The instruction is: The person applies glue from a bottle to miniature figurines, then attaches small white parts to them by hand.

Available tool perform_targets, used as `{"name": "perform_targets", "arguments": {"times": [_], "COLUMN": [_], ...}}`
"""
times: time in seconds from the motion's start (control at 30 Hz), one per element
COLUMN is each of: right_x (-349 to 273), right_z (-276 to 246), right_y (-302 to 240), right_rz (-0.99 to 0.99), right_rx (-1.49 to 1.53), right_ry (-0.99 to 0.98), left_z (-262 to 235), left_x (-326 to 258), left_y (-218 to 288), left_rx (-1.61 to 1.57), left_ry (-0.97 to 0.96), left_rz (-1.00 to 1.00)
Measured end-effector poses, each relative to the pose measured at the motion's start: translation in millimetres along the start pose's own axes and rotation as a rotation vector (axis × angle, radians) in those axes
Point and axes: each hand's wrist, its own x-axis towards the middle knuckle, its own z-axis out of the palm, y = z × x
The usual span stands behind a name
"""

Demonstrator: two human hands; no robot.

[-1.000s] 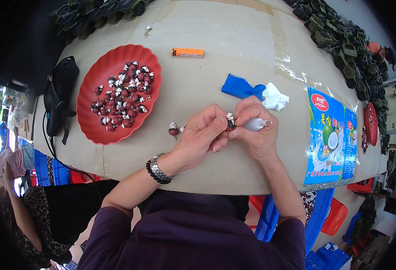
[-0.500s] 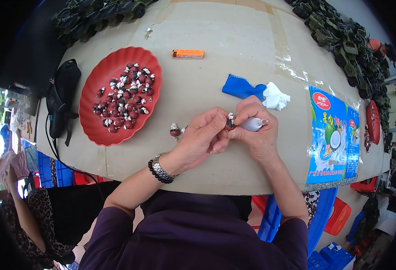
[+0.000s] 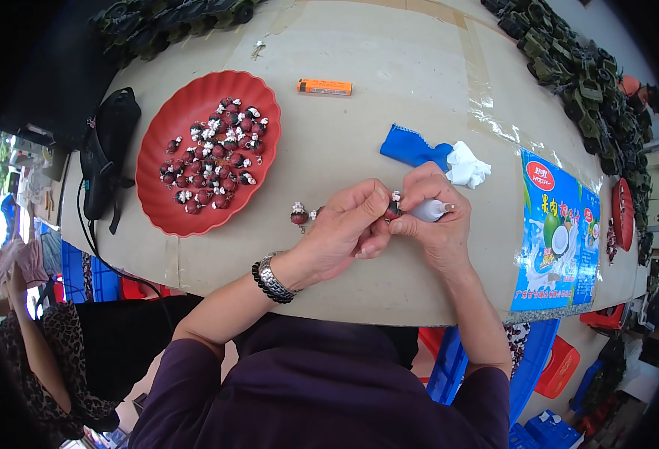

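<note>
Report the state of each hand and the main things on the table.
Left hand: closed on held bead
Right hand: closed around bottle
Held bead: between both hands
Bottle: tip pointing right
Plate: partly filled with small beads
Tissue: crumpled
Blue cloth: bunched
Orange bar: lying flat
Poster: lying flat

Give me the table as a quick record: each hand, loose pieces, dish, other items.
Left hand: pinching a small dark-red, black and white bead
Right hand: fingertips at that bead; also holding a whitish tube, nozzle pointing right, away from the bead
Loose pieces: similar beads beside the left hand, one partly hidden
Dish: red scalloped dish on the left, holding many such beads
Far side: small orange box
Beyond right hand: blue cloth, crumpled white tissue
</note>
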Motion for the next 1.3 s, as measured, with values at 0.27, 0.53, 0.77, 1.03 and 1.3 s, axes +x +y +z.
{"name": "perform_targets", "arguments": {"times": [0.27,0.53,0.77,1.03,1.3], "right_x": [-0.4,-0.6,4.1,2.1,-5.2], "right_z": [1.5,0.0,-1.7,-11.4,-2.4], "right_y": [0.7,1.7,-6.2,-21.7,-23.4], "right_rz": [0.006,0.003,0.031,0.098,0.156], "right_rx": [0.027,0.020,-0.011,0.038,-0.054], "right_ry": [-0.005,-0.014,-0.014,-0.026,0.061], "left_z": [1.0,-0.4,0.7,-4.3,-1.8], "left_x": [-0.9,0.4,-0.1,-1.4,-1.9], "left_y": [-0.6,-1.5,4.3,12.0,18.5], "left_rx": [-0.021,-0.012,0.025,0.032,0.043], "left_ry": [0.002,-0.007,0.052,0.073,0.155], "left_rz": [-0.011,-0.013,0.042,0.208,0.312]}}
